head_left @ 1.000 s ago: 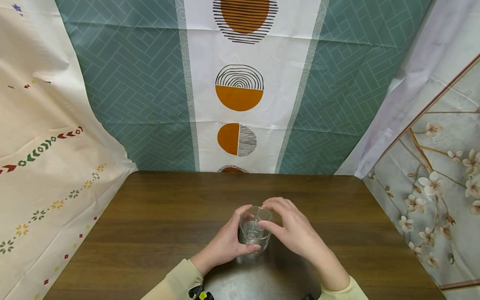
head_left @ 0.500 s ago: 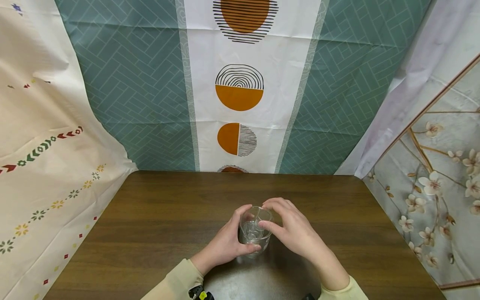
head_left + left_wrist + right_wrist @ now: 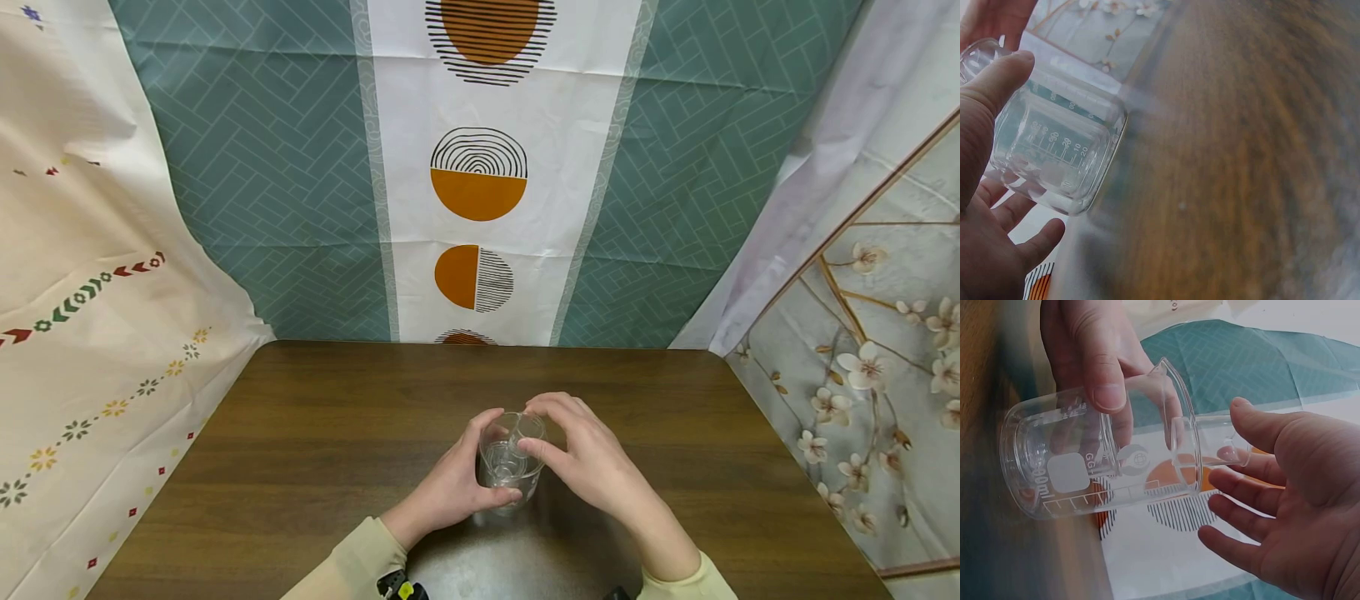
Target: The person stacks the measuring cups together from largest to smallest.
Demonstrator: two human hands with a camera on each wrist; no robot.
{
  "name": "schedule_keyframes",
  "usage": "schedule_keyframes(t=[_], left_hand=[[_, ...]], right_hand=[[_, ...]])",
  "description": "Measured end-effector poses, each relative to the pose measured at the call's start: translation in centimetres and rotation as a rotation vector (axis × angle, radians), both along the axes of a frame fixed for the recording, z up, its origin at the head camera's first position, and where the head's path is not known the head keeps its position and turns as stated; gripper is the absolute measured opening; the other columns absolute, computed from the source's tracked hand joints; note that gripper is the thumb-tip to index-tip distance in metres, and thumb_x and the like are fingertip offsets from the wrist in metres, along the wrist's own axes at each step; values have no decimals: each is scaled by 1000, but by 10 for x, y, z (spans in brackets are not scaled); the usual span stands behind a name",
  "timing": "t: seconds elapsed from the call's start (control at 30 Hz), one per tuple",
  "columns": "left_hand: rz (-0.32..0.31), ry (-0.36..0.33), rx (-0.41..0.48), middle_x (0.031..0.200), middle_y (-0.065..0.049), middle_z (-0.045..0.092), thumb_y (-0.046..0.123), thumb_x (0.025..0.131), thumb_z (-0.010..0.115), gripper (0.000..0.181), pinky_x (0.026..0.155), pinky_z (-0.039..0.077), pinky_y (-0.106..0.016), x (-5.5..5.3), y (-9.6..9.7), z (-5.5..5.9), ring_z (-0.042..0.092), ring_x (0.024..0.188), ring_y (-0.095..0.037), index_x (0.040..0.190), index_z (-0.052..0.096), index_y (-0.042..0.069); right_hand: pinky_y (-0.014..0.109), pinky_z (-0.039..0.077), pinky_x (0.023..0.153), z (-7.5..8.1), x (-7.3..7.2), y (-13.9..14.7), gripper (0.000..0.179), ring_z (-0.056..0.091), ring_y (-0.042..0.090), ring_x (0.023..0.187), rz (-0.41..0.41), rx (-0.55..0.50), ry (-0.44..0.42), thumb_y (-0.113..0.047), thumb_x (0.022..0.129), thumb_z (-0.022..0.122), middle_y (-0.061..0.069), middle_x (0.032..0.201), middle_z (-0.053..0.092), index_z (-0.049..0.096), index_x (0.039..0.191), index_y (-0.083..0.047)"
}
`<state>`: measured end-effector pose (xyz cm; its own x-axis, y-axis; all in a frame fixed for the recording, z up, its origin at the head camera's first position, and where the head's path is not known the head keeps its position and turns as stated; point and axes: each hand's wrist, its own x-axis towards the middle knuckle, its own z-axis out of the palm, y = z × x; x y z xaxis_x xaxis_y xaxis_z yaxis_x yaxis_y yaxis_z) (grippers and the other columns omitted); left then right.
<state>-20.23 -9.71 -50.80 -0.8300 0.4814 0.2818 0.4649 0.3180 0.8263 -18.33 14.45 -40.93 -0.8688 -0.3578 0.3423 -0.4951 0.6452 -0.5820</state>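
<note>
A clear glass beaker [image 3: 1085, 497] with white markings stands on the table, a smaller beaker [image 3: 1054, 147] nested inside it. My left hand [image 3: 450, 483] grips the outer beaker, thumb on the near side and fingers on the far side. At its mouth, my right hand [image 3: 588, 458] pinches a small clear glass vessel [image 3: 1213, 440] between thumb and forefinger; the other fingers are spread in the right wrist view. One end of this vessel lies within the outer beaker's rim, the other sticks out. Whether it touches the nested beaker I cannot tell.
The brown wooden table [image 3: 337, 400] reaches back to a green and white patterned cloth [image 3: 285, 208]. A cream cloth [image 3: 112, 333] hangs along the left side, a floral one [image 3: 847, 417] along the right.
Very little differs. The right hand and the small glass vessel have shifted slightly at the beaker's mouth, while the left hand keeps its grip in the same place.
</note>
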Motion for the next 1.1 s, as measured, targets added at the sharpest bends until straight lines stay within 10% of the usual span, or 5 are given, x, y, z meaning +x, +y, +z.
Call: schedule_keyframes(t=[1.1], left_hand=[[18, -10, -38, 148, -4, 57, 38, 89, 96, 109, 102, 54, -46, 2, -1, 2, 62, 129, -25, 169, 21, 38]], right_hand=[[55, 53, 105, -9, 0, -9, 35, 54, 19, 140, 62, 43, -64, -36, 100, 85, -8, 147, 61, 74, 132, -28]])
